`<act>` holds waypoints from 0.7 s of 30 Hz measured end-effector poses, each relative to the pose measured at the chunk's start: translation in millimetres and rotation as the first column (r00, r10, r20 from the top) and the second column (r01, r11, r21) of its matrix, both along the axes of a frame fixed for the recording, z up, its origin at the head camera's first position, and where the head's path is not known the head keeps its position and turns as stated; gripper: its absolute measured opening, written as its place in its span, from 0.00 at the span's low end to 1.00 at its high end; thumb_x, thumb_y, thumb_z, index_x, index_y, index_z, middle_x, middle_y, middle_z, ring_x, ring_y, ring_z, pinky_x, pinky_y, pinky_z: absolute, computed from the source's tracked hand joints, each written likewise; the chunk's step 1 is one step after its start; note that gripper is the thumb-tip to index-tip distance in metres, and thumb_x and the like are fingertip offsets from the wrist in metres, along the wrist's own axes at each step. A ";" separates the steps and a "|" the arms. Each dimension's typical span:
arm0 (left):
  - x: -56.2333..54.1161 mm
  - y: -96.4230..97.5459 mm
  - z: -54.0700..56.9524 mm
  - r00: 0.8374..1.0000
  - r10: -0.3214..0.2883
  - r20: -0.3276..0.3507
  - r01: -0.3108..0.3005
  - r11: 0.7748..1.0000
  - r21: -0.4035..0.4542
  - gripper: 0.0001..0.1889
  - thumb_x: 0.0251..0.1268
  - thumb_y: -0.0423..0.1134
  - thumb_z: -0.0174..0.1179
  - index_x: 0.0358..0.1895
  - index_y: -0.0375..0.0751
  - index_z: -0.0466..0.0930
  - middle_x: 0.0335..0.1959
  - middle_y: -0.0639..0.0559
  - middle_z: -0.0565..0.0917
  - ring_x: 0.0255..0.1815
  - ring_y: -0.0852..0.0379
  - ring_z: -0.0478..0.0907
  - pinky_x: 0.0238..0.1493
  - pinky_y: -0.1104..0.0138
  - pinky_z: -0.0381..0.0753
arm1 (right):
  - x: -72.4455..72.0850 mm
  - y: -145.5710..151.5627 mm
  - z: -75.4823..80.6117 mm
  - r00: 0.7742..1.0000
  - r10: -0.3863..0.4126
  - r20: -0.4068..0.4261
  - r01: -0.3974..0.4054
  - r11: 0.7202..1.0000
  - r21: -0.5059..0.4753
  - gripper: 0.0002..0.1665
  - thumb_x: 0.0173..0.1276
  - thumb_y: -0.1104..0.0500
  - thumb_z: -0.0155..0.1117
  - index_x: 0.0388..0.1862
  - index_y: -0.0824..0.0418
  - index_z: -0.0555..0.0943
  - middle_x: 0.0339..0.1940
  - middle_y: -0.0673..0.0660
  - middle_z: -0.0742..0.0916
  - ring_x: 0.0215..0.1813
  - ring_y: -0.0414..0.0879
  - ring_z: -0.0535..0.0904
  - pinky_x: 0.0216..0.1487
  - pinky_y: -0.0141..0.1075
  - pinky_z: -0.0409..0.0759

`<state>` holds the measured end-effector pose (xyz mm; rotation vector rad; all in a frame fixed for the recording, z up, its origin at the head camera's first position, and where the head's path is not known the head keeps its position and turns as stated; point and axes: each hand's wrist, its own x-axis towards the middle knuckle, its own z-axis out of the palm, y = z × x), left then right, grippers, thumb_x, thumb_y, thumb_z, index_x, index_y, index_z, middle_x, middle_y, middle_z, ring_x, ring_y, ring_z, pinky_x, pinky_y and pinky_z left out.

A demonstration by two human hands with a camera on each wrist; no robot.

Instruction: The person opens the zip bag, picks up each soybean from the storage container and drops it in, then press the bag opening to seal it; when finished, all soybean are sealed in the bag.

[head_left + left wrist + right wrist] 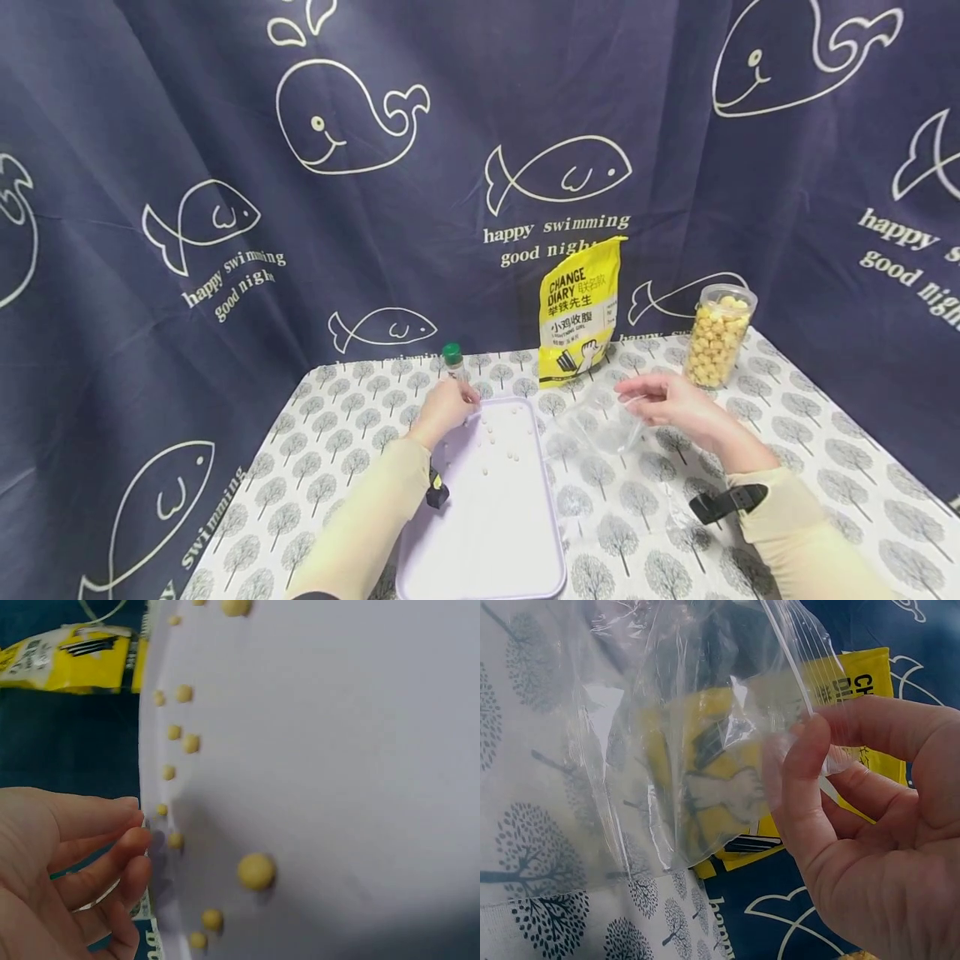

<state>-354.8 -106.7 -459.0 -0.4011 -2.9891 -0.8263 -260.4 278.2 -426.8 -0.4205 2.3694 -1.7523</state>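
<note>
A shallow lilac tray bears several small round pale-yellow beans, like soybeans, mostly along one rim in the left wrist view. My left hand is at the tray's far left corner. Its thumb and bent fingers are close together beside the rim, near a bean; nothing shows between them. Over the cloth right of the tray, my right hand holds a clear zip bag. Thumb and index finger pinch the bag near its zip strip in the right wrist view. No contents show in the bag.
Behind the left hand stands a small bottle with a green cap. A yellow snack pouch stands upright at the back, and a clear jar of popcorn-like pieces at the back right. A dark-blue curtain hangs behind the tree-patterned tablecloth.
</note>
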 end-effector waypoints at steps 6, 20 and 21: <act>-3.8 9.6 -10.9 0.999 0.034 -0.043 -0.038 0.994 -0.106 0.03 0.56 0.39 0.75 0.31 0.50 0.89 0.29 0.57 0.86 0.25 0.61 0.77 0.30 0.65 0.78 | -0.6 -2.2 -1.0 1.000 -0.003 0.011 0.003 1.000 -0.001 0.29 0.71 0.66 0.66 0.67 0.75 0.72 0.61 0.74 0.80 0.46 0.45 0.85 0.49 0.42 0.85; -1.4 18.7 -13.2 0.996 0.059 -0.059 -0.066 0.991 -0.118 0.03 0.58 0.36 0.73 0.31 0.48 0.88 0.31 0.54 0.87 0.25 0.59 0.78 0.28 0.64 0.78 | 0.5 -4.4 1.4 1.000 -0.015 0.024 0.015 1.000 -0.023 0.29 0.70 0.66 0.66 0.66 0.77 0.72 0.59 0.71 0.82 0.47 0.44 0.85 0.50 0.41 0.85; -0.8 19.6 -12.5 0.997 0.052 -0.062 -0.059 0.992 -0.108 0.02 0.58 0.36 0.73 0.31 0.48 0.88 0.31 0.54 0.87 0.26 0.58 0.78 0.29 0.63 0.79 | 0.6 -4.3 1.6 1.000 -0.011 0.018 0.011 1.000 -0.020 0.29 0.70 0.66 0.66 0.66 0.78 0.71 0.58 0.70 0.83 0.47 0.43 0.84 0.50 0.41 0.85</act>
